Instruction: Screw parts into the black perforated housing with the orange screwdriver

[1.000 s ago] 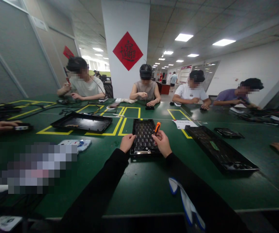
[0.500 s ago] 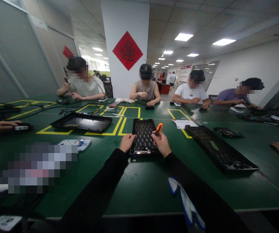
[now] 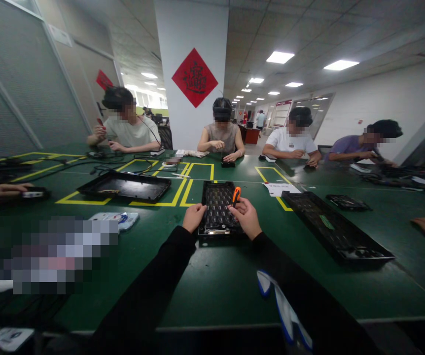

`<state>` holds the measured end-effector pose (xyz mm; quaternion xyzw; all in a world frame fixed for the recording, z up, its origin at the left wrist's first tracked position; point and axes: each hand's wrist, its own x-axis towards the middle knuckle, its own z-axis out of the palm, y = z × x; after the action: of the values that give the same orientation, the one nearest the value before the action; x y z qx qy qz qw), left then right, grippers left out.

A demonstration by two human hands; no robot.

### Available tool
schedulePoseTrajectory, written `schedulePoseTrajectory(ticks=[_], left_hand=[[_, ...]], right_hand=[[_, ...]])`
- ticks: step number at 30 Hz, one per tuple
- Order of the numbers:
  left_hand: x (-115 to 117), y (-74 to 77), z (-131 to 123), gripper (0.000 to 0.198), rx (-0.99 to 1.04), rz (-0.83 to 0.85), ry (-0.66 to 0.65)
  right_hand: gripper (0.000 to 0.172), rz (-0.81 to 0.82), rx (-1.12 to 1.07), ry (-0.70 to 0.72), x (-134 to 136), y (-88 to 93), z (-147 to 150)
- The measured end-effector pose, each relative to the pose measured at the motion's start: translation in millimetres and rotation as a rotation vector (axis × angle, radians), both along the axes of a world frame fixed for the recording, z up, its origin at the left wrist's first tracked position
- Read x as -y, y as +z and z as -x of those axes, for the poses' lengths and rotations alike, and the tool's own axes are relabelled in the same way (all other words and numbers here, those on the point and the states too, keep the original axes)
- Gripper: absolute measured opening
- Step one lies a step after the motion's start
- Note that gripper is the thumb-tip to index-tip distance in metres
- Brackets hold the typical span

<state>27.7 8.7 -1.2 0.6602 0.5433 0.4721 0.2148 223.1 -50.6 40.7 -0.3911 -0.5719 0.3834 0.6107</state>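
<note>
**Black tray + orange screwdriver, middle of the bench**

Looking at a black tray (image 3: 218, 207): lies flat on the green table (image 3: 212, 281), dead centre, long side running away from the camera. Ribbed grid inside, small pale strip at the near end.

Left hand (image 3: 194, 217): rests at the near-left edge, fingers curled shut against the rim. Right hand (image 3: 246, 218): hovers over the near-right side, fingers pinched closed round a screwdriver (image 3: 236, 194). Orange handle up, tip down into the tray. Black sleeves on both arms.

Going outward:
- yellow tape lines (image 3: 183, 193) just left of the tray and behind it
- flat black panel (image 3: 123, 186) past the tape, off to the left
- long black shell (image 3: 336, 229) to the right, with a green bit inside
- white paper sheet (image 3: 281, 188) between tray and shell, print way too small to read
- blue-and-white thing (image 3: 282, 310) by the right sleeve, can't tell what it is
- small white-and-blue item (image 3: 116, 219) on the left, next to a pixelated patch

Across the table: four people seated, busy with their own hands. Behind them, a white pillar with a red diamond sign (image 3: 194, 77), one dark brush-style character on it, too stylised to read for sure. Boards on the far wall, writing unreadable from here.
</note>
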Motion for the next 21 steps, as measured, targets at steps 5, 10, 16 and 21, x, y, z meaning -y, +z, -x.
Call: schedulePoseTrajectory(ticks=[5, 10, 16, 21], left_hand=[[-1.8, -1.4, 0.1, 0.036, -0.011, -0.011, 0.007], [-2.3, -2.4, -0.1, 0.036, -0.009, -0.013, 0.001], [-1.1, -1.3, 0.0, 0.035, 0.001, -0.004, 0.001], [0.9, 0.3, -0.4, 0.035, 0.031, 0.015, 0.001]], right_hand=[[0.041, -0.005, 0.016, 0.029, 1.9, 1.3, 1.1], [0.038, -0.013, 0.022, 0.027, 2.7, 1.0, 2.8], [0.033, -0.023, -0.022, -0.007, 1.9, 1.2, 1.7], [0.032, -0.017, -0.066, -0.042, -1.5, 0.8, -0.9]])
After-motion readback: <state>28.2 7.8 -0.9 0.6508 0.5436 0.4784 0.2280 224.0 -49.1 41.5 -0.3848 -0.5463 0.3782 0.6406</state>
